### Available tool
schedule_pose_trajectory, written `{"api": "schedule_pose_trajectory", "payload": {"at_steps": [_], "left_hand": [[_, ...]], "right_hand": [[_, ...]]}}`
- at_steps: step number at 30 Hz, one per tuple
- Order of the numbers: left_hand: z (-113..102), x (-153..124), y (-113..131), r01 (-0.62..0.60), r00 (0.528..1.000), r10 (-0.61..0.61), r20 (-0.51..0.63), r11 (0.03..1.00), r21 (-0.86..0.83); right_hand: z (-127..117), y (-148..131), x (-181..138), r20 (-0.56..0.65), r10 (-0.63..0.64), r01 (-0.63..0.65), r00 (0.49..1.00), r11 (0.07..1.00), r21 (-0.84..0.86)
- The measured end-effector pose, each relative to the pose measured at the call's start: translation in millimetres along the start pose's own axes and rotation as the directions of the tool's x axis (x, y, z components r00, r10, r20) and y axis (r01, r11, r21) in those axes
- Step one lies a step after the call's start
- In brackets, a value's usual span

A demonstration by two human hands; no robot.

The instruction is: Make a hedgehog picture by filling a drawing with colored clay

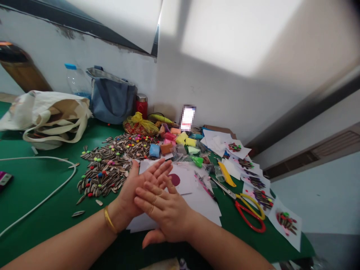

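Note:
My left hand [132, 191], a gold bangle on its wrist, lies palm up with its fingers stretched out over a white sheet of paper [197, 204]. My right hand [165, 212] rests flat across it, palm down, fingers straight. Whatever lies between the two palms is hidden. A dark red clay disc [174, 180] sits on the paper just past my fingertips. A heap of striped sunflower seeds [112, 165] mixed with small coloured clay beads spreads to the left of my hands.
On the green table [33, 183] lie coloured clay blocks [180, 142], red-and-yellow scissors [249, 212], a yellow plastic knife [226, 174], a pink pen [205, 186] and seed-decorated cards [287, 221] at right. A tote bag [47, 116], blue bag [112, 99], red flask [142, 105] and white cord [50, 189] are at back and left.

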State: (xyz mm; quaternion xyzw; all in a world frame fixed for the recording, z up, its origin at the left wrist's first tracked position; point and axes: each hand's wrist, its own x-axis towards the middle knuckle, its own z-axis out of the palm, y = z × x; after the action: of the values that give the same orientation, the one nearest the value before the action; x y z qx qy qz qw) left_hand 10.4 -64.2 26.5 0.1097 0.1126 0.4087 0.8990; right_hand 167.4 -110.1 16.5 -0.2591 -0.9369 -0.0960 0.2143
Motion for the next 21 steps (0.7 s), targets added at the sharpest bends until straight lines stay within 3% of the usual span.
{"api": "schedule_pose_trajectory", "payload": {"at_steps": [4, 6, 8, 10, 12, 14, 17, 21], "left_hand": [[0.0, -1.2, -7.0, 0.141, 0.99, -0.142, -0.015, 0.988, -0.059], [0.9, -0.8, -4.4, 0.079, 0.997, -0.078, 0.008, 0.995, -0.054], [1.5, -0.2, 0.1, -0.024, 1.0, 0.024, 0.007, 0.999, -0.033], [2.1, -0.3, 1.3, -0.04, 0.999, 0.04, -0.002, 0.999, 0.007], [2.9, -1.2, -2.0, 0.033, 0.999, -0.032, -0.006, 0.999, 0.018], [4.2, -2.0, -5.8, 0.13, 0.991, -0.13, -0.015, 0.992, 0.006], [5.4, -1.3, -4.5, 0.043, 0.999, -0.043, -0.024, 0.999, 0.008], [3.8, -0.4, -1.0, -0.046, 0.998, 0.047, -0.041, 0.998, 0.032]], "right_hand": [[2.1, 2.1, -1.2, -0.016, 0.111, -0.111, 0.994, 0.993, -0.043], [2.2, 4.4, -2.6, -0.021, 0.154, -0.154, 0.988, 0.987, -0.047], [1.8, 4.4, -2.6, -0.007, 0.104, -0.104, 0.995, 0.994, -0.027], [1.7, 2.6, -1.3, 0.008, 0.027, -0.027, 1.0, 1.0, -0.007], [2.0, 1.8, -0.3, -0.003, 0.012, -0.012, 1.0, 1.0, -0.005], [2.2, 3.5, -0.5, -0.028, 0.074, -0.074, 0.997, 0.997, -0.018], [1.4, 6.6, -1.7, -0.016, 0.142, -0.143, 0.99, 0.989, -0.029], [0.2, 3.4, -0.4, -0.006, 0.019, -0.019, 1.0, 1.0, -0.002]]}}
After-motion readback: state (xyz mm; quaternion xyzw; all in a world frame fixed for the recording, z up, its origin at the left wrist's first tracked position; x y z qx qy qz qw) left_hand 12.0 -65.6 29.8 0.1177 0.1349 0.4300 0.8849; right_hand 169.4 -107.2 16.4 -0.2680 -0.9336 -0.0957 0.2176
